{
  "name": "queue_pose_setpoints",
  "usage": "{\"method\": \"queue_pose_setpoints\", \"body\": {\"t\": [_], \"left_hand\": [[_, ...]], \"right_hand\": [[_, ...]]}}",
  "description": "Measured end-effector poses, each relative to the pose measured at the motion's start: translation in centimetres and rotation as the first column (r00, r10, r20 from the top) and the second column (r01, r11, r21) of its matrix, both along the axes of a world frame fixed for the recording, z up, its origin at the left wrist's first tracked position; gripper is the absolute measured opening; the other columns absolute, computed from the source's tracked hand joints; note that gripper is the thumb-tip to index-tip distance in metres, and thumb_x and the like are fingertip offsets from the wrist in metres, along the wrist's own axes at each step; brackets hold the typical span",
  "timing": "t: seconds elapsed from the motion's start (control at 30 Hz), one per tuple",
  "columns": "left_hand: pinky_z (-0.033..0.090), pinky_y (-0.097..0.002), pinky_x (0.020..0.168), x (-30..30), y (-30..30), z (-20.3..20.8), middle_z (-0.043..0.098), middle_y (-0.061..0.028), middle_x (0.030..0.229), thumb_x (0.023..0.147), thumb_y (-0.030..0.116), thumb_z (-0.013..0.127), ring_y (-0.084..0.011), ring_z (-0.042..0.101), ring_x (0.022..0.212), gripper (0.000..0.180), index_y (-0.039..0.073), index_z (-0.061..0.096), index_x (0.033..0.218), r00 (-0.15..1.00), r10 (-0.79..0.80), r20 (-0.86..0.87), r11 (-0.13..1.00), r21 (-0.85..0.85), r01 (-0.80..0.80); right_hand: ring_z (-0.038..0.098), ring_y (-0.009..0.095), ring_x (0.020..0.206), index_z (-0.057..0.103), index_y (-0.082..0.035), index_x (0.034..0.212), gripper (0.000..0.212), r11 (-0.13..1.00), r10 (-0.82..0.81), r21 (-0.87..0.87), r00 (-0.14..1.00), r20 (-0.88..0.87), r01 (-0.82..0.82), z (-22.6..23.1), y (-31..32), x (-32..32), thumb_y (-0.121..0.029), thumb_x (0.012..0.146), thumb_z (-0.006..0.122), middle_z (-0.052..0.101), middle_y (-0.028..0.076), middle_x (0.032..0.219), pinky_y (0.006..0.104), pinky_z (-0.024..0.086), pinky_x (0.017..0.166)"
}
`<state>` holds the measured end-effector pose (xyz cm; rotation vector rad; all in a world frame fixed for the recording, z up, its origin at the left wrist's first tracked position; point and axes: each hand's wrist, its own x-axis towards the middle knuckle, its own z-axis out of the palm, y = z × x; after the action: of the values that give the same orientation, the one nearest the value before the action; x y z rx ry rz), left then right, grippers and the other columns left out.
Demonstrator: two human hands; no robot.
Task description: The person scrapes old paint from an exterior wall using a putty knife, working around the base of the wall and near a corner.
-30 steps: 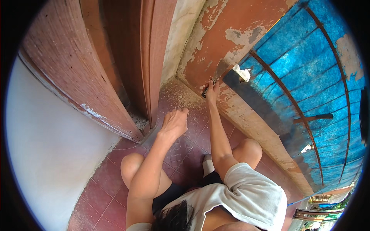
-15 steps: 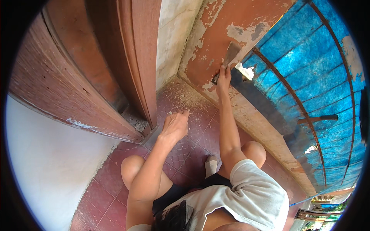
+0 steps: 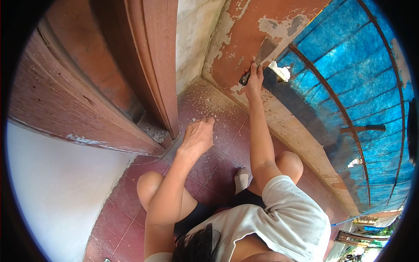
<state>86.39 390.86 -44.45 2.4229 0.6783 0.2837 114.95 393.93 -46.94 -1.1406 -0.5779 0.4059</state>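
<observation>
My right hand (image 3: 254,79) grips a scraper with a broad, flat grey blade (image 3: 265,50) and a dark handle (image 3: 245,80). The blade lies against the reddish-brown painted wall (image 3: 244,37), where paint has flaked off in pale patches. Just right of that hand, a ragged white-edged hole (image 3: 279,71) shows at the border of a blue sheet (image 3: 345,61). My left hand (image 3: 198,136) hangs over the tiled floor with its fingers curled in. Whatever it may hold is hidden from this view.
Pale flakes (image 3: 214,102) litter the red floor tiles (image 3: 114,218) near the wall corner. A wooden door frame (image 3: 152,65) rises at left, beside a white surface (image 3: 61,174). Dark metal bars (image 3: 329,94) cross the blue sheet at right. My bent knees flank the forearms.
The view has shifted slightly, so the wall sits higher in it. My right hand keeps nearly the same spot on the wall, with more of the scraper's handle showing. My left hand stays curled.
</observation>
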Motion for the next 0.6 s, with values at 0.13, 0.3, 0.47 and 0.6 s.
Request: {"method": "queue_pose_setpoints", "body": {"t": [0.13, 0.3, 0.47, 0.6], "left_hand": [[0.046, -0.0484, 0.079, -0.2, 0.0, -0.2, 0.061, -0.0235, 0.088, 0.082, 0.005, 0.057, -0.0413, 0.059, 0.087, 0.015, -0.003, 0.052, 0.093, 0.998, 0.041, -0.055, 0.999, 0.027, -0.04], [0.046, -0.0483, 0.078, -0.1, -0.2, 0.2, 0.061, -0.0232, 0.086, 0.082, 0.005, 0.057, -0.0405, 0.059, 0.087, 0.014, -0.002, 0.052, 0.093, 1.0, 0.005, 0.019, 1.0, 0.026, -0.006], [0.046, -0.0482, 0.079, 0.2, 0.3, -0.3, 0.06, -0.0234, 0.087, 0.081, 0.005, 0.057, -0.0401, 0.059, 0.088, 0.013, -0.002, 0.052, 0.092, 1.0, 0.021, -0.023, 1.0, 0.012, -0.02], [0.047, -0.046, 0.079, 0.1, -0.2, 0.3, 0.062, -0.0226, 0.088, 0.079, 0.003, 0.057, -0.0386, 0.061, 0.087, 0.013, -0.002, 0.055, 0.091, 1.0, 0.009, 0.017, 0.999, 0.033, -0.01]], "right_hand": [[0.052, 0.011, 0.064, 0.052, -0.008, 0.101, 0.02, 0.998, -0.014, -0.069, 0.995, -0.1, 0.007, -1.6, -1.4, -1.6, -0.027, 0.097, 0.054, 0.051, 0.001, 0.073, 0.0263, 0.046, 0.055], [0.053, 0.011, 0.062, 0.053, -0.007, 0.109, 0.021, 0.999, 0.022, 0.032, 0.997, -0.073, -0.019, 0.6, -0.2, -0.5, -0.024, 0.098, 0.052, 0.051, 0.001, 0.072, 0.0256, 0.046, 0.055], [0.053, 0.011, 0.061, 0.053, -0.006, 0.112, 0.024, 0.999, -0.035, -0.04, 0.998, -0.049, 0.033, -0.9, -0.8, 0.3, -0.025, 0.098, 0.051, 0.052, 0.002, 0.072, 0.0259, 0.047, 0.055], [0.053, 0.012, 0.061, 0.053, -0.006, 0.106, 0.022, 1.0, 0.012, 0.007, 1.0, 0.0, -0.012, 0.8, -0.4, 0.0, -0.027, 0.097, 0.052, 0.053, 0.001, 0.072, 0.0259, 0.046, 0.054]]}}
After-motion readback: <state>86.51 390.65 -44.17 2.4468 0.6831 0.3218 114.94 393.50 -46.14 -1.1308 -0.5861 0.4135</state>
